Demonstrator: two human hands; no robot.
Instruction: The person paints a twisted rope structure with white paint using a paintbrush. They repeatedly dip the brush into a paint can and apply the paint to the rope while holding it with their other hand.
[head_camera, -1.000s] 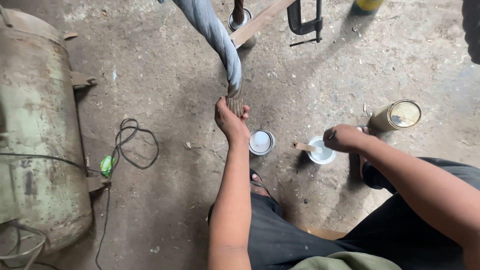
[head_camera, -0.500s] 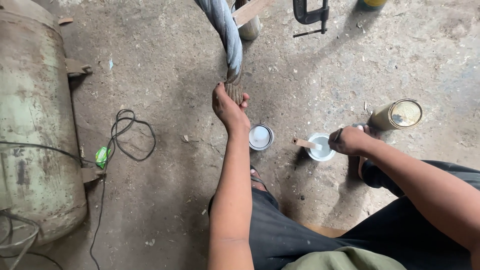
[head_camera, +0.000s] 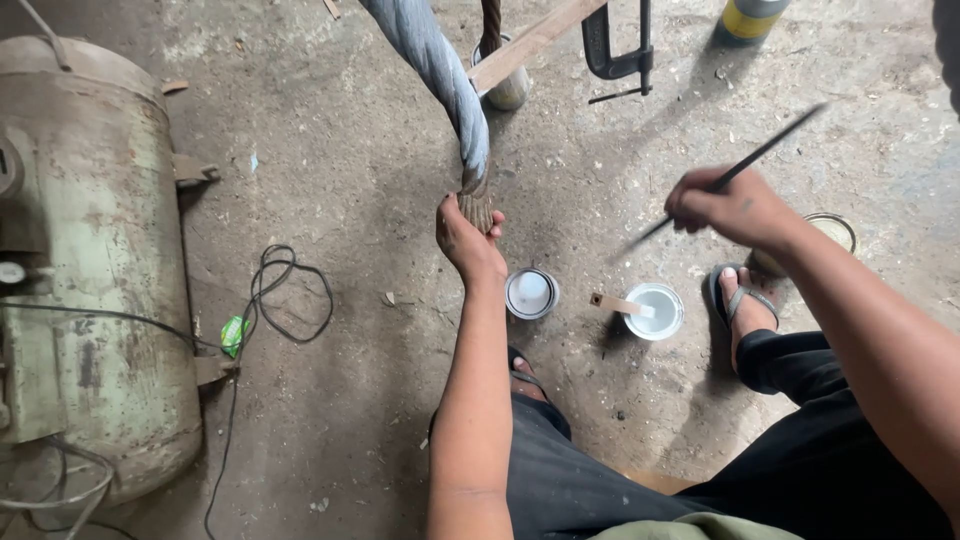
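My left hand (head_camera: 466, 238) grips the lower, rusty brown end of a thick twisted metal bar (head_camera: 440, 70) whose upper part is painted grey-blue. My right hand (head_camera: 728, 208) is raised above the floor and holds a thin dark stick (head_camera: 770, 148), likely a brush handle, blurred with motion. Below it on the floor sit a small can of white paint (head_camera: 654, 311) with a wooden stirrer (head_camera: 612, 303) in it and a round lid (head_camera: 530, 293).
A large weathered green tank (head_camera: 85, 250) lies at the left with a black cable (head_camera: 285, 300) coiled beside it. A wooden strip (head_camera: 530, 42), a black clamp (head_camera: 618, 45) and a yellow can (head_camera: 750, 15) are at the top. My sandalled foot (head_camera: 742, 300) rests near an open tin (head_camera: 820, 232).
My right hand has lifted from the white paint can and now holds a thin stick up in the air. My left hand keeps its grip on the twisted bar.
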